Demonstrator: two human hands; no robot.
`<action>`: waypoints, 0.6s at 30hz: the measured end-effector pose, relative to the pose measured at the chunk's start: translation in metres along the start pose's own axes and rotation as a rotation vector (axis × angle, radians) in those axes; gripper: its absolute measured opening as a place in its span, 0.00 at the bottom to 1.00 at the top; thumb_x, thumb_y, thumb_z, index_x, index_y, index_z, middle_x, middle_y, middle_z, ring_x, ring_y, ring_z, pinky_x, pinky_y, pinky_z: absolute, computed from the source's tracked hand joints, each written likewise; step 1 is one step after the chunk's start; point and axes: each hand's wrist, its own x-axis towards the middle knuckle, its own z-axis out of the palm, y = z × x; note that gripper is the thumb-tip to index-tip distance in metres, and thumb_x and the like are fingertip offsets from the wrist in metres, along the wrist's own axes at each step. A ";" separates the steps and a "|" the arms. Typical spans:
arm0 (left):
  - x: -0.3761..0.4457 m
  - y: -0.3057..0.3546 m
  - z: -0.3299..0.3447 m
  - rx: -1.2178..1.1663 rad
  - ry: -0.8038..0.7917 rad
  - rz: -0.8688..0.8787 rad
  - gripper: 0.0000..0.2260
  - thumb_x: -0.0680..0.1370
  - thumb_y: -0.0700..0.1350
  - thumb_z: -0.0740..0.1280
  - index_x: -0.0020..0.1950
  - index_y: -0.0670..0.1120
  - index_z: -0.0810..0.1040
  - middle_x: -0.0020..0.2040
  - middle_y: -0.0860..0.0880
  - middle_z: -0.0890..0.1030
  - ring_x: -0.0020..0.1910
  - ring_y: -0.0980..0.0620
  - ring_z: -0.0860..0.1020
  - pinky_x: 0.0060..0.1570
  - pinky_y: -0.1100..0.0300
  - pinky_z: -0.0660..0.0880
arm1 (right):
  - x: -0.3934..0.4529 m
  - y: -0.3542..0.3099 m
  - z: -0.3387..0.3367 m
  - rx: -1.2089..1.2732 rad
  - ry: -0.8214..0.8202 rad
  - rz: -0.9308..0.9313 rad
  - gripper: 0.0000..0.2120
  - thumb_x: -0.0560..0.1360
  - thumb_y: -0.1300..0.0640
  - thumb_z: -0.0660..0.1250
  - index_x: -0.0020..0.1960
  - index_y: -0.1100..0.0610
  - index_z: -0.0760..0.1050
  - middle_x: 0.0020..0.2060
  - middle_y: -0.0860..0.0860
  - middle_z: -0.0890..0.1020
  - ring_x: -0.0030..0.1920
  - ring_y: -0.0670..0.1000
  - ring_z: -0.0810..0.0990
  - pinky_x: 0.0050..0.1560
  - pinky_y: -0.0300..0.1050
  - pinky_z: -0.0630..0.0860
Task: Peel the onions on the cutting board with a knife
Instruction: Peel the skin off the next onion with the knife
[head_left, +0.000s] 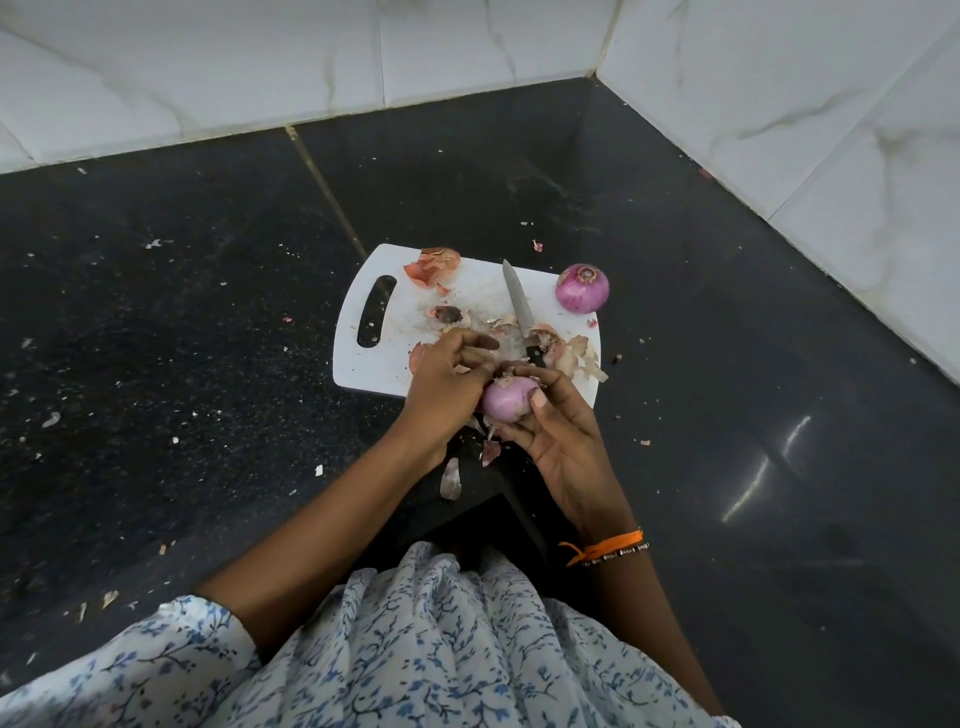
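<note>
A pale purple onion (508, 398) is held just in front of the near edge of the white cutting board (387, 371). My right hand (563, 441) cups it from below and the right. My left hand (447, 376) pinches loose skin at its top left. The knife (518, 303) lies free on the board, blade pointing away, its black handle partly hidden behind my fingers. A second onion (582, 288), darker purple with its cut top up, sits on the board's far right corner.
Onion skins (432, 265) lie scattered over the board, with more peel (450, 479) on the black floor by my lap. White tiled walls (779, 104) meet in a corner behind the board. Small scraps dot the dark floor on the left.
</note>
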 end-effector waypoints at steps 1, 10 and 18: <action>-0.001 0.001 0.000 -0.014 0.013 0.002 0.11 0.75 0.32 0.61 0.41 0.46 0.79 0.44 0.43 0.81 0.46 0.50 0.79 0.48 0.54 0.77 | 0.000 0.000 0.000 0.000 0.003 -0.001 0.09 0.76 0.57 0.63 0.55 0.55 0.77 0.54 0.54 0.81 0.54 0.54 0.81 0.54 0.47 0.79; -0.006 0.004 -0.002 -0.121 -0.016 0.075 0.13 0.74 0.32 0.53 0.29 0.37 0.68 0.29 0.42 0.68 0.32 0.49 0.66 0.33 0.59 0.65 | -0.001 -0.004 -0.003 0.009 0.019 -0.005 0.09 0.76 0.57 0.62 0.54 0.54 0.78 0.54 0.54 0.80 0.54 0.55 0.81 0.53 0.47 0.79; -0.006 0.004 -0.010 -0.113 -0.187 0.065 0.11 0.80 0.39 0.59 0.42 0.44 0.78 0.40 0.49 0.80 0.42 0.54 0.79 0.42 0.62 0.75 | -0.002 -0.006 -0.006 -0.002 0.022 -0.051 0.15 0.74 0.59 0.65 0.60 0.62 0.73 0.59 0.64 0.74 0.58 0.60 0.78 0.57 0.50 0.78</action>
